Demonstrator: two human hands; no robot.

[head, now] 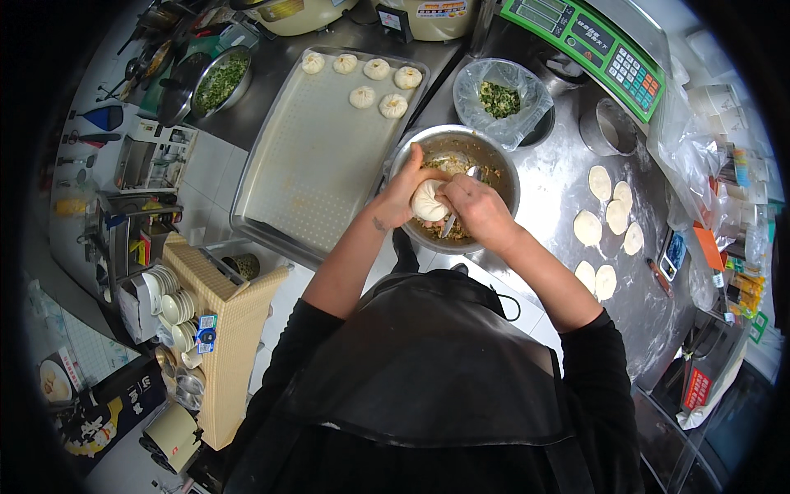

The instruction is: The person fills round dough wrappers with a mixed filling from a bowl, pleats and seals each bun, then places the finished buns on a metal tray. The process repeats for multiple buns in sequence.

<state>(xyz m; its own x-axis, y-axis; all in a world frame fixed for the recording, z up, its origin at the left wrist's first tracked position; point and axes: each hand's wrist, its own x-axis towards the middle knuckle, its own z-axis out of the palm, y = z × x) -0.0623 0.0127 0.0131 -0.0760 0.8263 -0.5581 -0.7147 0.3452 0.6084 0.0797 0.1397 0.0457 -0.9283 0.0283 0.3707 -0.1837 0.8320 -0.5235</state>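
A pleated white dough bun [430, 200] rests in my left hand [401, 192], whose thumb points up. The fingers of my right hand [478, 209] pinch the bun's gathered edge. Both hands are over a steel bowl [511, 185] of chopped filling, and a metal spoon [474, 173] stands in it, partly hidden by my right hand. Left of the bowl, a perforated metal tray [321, 142] holds several pleated buns [362, 97] near its far end. On the right, several flat round dough wrappers [587, 228] lie on the floured steel table.
Beyond the bowl stands a plastic-lined bowl [531, 99] of green filling. A metal ring [608, 128] and a green scale [592, 55] are at the far right. Near the wrappers lie a knife [660, 278] and a phone [673, 254]. Chopped greens fill another bowl [247, 80] at the far left.
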